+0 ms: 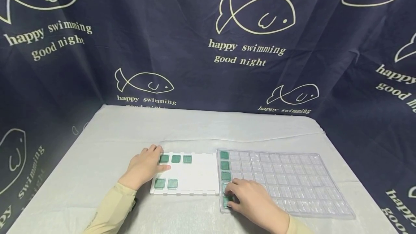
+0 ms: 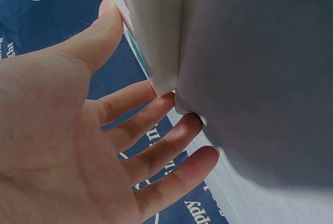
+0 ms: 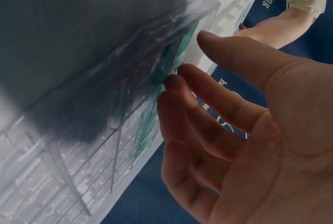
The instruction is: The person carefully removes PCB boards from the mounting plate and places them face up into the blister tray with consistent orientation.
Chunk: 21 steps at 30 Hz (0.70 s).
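My left hand (image 1: 146, 164) rests at the left end of a white panel (image 1: 198, 174) with notched edges. Its thumb lies over the panel's top, while the fairly straight fingers touch the edge in the left wrist view. Green square circuit boards sit on the panel: three along the far side, two (image 1: 172, 183) along the near side. Just right of it is a clear compartment tray (image 1: 286, 180), its left column filled with green circuit boards (image 1: 225, 165). My right hand (image 1: 248, 198) is over that column's near end, thumb and bent fingers apart at the nearest green board (image 1: 226, 202), partly hiding it.
A white cloth (image 1: 188, 125) covers the table. Dark blue curtains (image 1: 195, 46) with fish prints rise behind and on both sides. The tray's other compartments (image 1: 292, 170) stretch away to the right under and past my right hand.
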### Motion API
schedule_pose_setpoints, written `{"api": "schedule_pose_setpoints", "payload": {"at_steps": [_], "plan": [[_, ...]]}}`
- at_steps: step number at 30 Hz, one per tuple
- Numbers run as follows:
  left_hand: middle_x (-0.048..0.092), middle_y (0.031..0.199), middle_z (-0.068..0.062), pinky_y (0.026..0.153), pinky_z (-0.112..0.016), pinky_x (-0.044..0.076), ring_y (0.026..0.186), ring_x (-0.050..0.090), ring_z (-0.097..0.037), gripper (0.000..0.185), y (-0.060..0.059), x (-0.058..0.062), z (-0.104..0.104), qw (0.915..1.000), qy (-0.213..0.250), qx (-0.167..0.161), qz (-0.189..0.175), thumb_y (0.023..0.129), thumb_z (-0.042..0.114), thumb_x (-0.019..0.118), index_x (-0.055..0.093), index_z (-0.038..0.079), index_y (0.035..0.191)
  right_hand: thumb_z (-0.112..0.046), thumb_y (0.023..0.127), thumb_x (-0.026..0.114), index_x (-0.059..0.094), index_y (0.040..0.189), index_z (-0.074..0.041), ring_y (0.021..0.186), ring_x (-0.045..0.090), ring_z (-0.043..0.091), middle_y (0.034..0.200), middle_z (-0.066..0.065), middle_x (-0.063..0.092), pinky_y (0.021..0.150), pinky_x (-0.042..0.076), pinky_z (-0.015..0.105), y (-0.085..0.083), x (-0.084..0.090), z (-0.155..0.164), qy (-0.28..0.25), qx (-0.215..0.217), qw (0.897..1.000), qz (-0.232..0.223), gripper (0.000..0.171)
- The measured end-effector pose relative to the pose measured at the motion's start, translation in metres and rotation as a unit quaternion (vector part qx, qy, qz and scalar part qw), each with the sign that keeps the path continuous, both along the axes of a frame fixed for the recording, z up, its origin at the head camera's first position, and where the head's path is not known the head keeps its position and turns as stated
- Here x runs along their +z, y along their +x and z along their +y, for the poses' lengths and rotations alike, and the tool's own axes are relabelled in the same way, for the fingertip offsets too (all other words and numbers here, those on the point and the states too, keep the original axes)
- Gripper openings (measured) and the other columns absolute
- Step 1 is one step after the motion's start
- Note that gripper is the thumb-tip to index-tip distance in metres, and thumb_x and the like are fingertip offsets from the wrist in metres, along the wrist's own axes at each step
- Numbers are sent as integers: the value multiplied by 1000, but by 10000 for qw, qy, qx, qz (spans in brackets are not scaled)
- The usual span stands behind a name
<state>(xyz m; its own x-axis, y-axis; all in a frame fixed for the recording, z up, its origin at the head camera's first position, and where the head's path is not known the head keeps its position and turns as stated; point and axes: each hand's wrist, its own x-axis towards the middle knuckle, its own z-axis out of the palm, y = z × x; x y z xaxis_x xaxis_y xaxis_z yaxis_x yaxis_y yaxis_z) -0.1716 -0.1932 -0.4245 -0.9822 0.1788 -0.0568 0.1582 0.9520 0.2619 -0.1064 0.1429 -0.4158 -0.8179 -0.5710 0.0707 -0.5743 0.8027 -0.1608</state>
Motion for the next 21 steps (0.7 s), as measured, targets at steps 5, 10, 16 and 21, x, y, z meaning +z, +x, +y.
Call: {"api": "schedule_pose_setpoints", "payload": {"at_steps": [5,10,16,21], "plan": [[61,107,-8,71,-46,52,88,57,-25,56,0,0,0,10000,-15,-9,-9,85,47,78,58,6,118,-31,76,88,72,91,-22,72,62,2,85,-13,67,62,51,24,-2,1,0,-39,71,10000,0,24],[62,109,-9,73,-47,53,90,59,-27,56,1,1,0,10000,36,-4,10,85,46,78,58,6,118,-31,77,87,73,93,-20,75,64,4,86,-11,69,64,53,25,-5,3,-2,-45,125,9998,121,23],[62,107,-8,71,-46,53,89,58,-26,54,2,2,0,10000,84,-7,30,85,45,78,58,6,117,-30,79,87,74,95,-18,74,65,6,87,-8,71,62,52,21,-14,9,-8,-141,153,9997,151,24],[62,107,-7,71,-46,53,89,58,-26,54,2,3,0,10000,96,-10,20,85,45,78,58,6,117,-29,80,86,73,95,-19,75,66,7,89,-7,71,63,52,21,-22,12,-18,-121,108,9998,63,23]]}}
